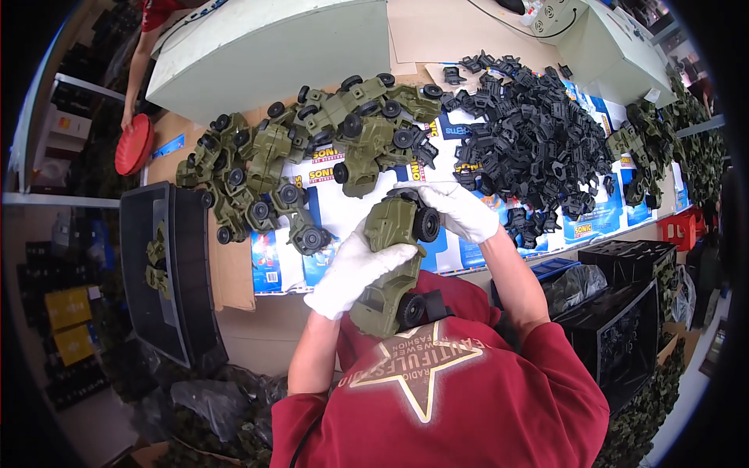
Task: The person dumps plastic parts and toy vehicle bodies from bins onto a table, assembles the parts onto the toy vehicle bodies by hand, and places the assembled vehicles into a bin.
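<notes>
An olive-green toy truck point(388, 228) with black wheels is held up close to my chest, tilted and lengthwise away from me. My left hand point(360, 269), in a white glove, wraps round its middle from the left, thumb across the body. My right hand point(459, 209), also gloved in white, grips the far end beside a black wheel, fingers bent over the edge. Whether a small part is under those fingers I cannot tell. Just beyond lies another green toy truck point(362, 164) on the table, and to the right spreads a heap of small black plastic parts point(538, 140).
More green toy trucks point(269, 152) crowd the table's left side. A black bin point(204, 288) with green pieces stands at the left, black crates point(601, 343) at the right. Pale metal housings point(273, 62) line the back. Another person's hand point(128, 118) touches a red round stool point(134, 145).
</notes>
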The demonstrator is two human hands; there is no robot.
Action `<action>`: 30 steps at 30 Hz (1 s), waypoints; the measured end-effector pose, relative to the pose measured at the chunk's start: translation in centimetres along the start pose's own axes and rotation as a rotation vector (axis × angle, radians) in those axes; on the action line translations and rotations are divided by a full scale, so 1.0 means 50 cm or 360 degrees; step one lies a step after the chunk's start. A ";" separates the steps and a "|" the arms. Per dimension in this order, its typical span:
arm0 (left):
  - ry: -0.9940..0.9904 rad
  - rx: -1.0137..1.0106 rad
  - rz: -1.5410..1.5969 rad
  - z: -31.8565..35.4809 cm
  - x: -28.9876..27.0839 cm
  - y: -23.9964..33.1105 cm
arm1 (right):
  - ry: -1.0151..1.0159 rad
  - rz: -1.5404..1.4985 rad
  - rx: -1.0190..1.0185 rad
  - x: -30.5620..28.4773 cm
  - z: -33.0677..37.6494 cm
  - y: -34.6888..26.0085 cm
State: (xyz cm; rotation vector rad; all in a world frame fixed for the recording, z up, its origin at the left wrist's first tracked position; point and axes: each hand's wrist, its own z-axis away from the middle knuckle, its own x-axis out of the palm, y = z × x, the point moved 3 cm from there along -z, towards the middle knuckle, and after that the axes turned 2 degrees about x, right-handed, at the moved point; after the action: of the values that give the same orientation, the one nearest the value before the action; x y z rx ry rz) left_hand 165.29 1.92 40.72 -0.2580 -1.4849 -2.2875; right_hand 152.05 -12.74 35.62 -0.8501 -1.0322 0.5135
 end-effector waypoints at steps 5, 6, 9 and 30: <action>0.0020 -0.0039 0.0016 0.001 -0.002 -0.012 | -0.0045 0.0048 -0.0017 0.006 0.002 0.005; 0.0021 -0.0036 0.0016 0.002 -0.001 -0.012 | -0.0048 0.0050 -0.0017 0.007 0.002 0.006; -0.0004 -0.0039 0.0071 0.001 0.001 -0.011 | -0.0062 -0.0008 -0.0036 0.002 0.000 0.015; 0.0383 0.0050 -0.0412 -0.022 -0.015 -0.020 | 0.0126 0.0421 0.0019 0.021 -0.039 0.000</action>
State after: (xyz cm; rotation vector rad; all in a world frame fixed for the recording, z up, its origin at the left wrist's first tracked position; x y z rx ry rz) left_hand 165.61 1.47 39.16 0.2253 -1.4990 -2.3869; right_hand 154.25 -12.72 35.70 -0.9952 -0.8479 0.7029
